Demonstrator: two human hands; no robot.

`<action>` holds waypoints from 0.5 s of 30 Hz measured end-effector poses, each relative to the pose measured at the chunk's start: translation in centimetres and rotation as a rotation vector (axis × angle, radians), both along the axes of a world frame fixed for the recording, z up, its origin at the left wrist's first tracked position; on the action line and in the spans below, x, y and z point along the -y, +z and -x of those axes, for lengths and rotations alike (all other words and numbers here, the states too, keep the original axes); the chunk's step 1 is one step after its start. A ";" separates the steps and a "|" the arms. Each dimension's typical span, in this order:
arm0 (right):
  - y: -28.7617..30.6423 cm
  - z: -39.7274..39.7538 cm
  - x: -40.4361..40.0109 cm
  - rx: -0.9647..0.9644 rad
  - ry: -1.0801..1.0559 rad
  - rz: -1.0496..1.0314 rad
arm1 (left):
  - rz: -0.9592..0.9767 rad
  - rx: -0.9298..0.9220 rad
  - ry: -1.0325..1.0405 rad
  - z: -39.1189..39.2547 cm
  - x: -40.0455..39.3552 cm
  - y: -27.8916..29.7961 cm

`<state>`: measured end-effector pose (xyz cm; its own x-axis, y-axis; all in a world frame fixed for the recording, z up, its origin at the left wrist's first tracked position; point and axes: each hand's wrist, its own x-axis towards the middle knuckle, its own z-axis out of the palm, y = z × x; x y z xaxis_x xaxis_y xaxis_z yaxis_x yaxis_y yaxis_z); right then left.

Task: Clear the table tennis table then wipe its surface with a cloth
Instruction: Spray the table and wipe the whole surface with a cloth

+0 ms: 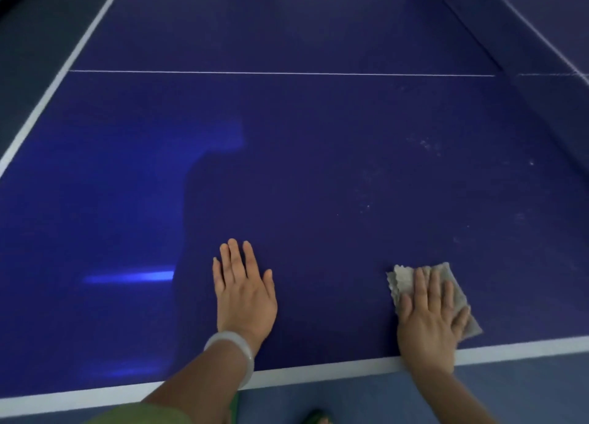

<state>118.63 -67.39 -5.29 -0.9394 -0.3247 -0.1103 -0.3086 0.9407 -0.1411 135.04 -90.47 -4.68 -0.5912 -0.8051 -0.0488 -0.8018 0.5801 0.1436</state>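
Head view: right hand [430, 318] flat, pressing cloth [403, 282] on table [287, 168]; left hand [243, 291] open, empty, well apart.

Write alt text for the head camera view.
A right hand presses a grey cloth flat on a blue table tennis table near its white edge, while the left hand rests flat beside it, apart.

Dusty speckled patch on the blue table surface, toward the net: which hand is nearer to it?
Right. The right hand, pressing the grey cloth flat, lies just below the dusty patch. The left hand rests flat on the blue table, farther left.
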 end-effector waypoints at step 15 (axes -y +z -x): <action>0.0 1.5 -5.9 -0.041 0.216 -0.011 | 0.023 0.012 0.009 0.1 0.0 -0.4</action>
